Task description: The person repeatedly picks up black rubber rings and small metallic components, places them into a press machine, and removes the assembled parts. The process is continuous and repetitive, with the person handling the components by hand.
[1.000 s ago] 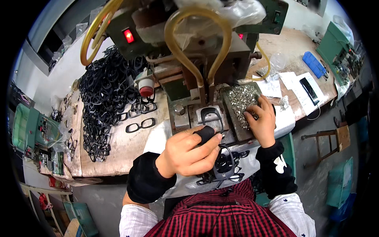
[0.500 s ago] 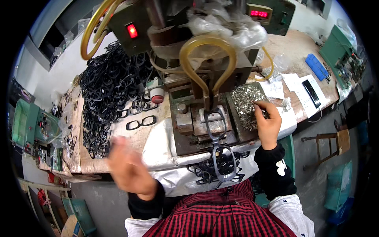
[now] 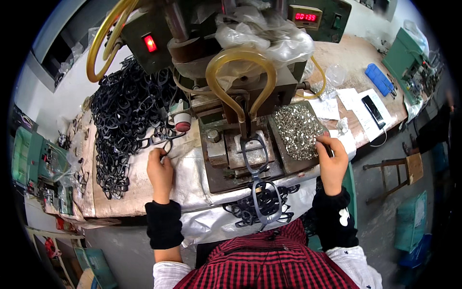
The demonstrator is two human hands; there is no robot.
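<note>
My left hand [image 3: 160, 174] is closed, with its fingertips on a black eyeglass frame [image 3: 168, 144] at the near edge of a large pile of such frames [image 3: 134, 98]. Part of that frame is hidden by the fingers. A grey-blue eyeglass frame [image 3: 267, 216] hangs from the middle of the press [image 3: 245, 137], one rim on its metal block and the other past the table edge. To the right, my right hand [image 3: 333, 166] has thumb and forefinger together beside a tray of small shiny metal parts [image 3: 296, 132]. Whatever sits in that pinch is too small to name.
Yellow tubes [image 3: 240, 50] loop in front of the press head. A red push button [image 3: 182, 122] stands left of its base. More black frames [image 3: 236, 207] lie on a silvery sheet below the table edge. Papers, a phone [image 3: 376, 111] and a blue case [image 3: 380, 79] lie at the right.
My left hand, blurred before, has moved up and closed at the black frame that lay apart from the pile. My right hand stays by the metal parts. The view has shifted slightly.
</note>
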